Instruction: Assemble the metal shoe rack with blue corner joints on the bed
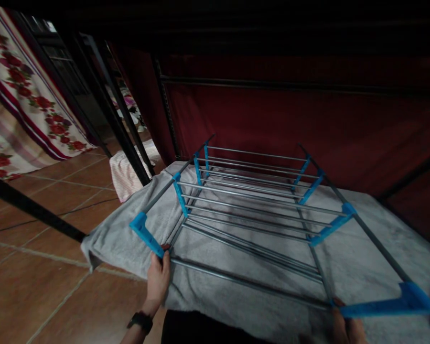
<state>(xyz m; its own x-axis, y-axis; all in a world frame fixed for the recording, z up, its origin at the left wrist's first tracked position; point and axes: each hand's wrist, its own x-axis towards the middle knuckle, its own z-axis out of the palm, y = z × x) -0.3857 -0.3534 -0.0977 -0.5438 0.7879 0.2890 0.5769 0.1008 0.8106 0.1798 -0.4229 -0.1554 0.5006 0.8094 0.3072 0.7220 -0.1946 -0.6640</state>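
A metal rack (251, 200) with grey tubes and blue plastic side brackets lies on its side over a grey towel (351, 267). My left hand (158, 279) grips the near left blue bracket (145, 234) where a tube joins it. My right hand (347, 327), partly cut off by the bottom edge, holds the near right blue bracket (387, 303). A dark watch sits on my left wrist.
The towel covers a low surface beside a dark red cloth wall (290, 119). Black metal frame bars (107, 105) slant at the left. A floral curtain (25, 105) hangs far left above brown floor tiles (39, 296). A pale striped cloth (127, 174) lies by the bars.
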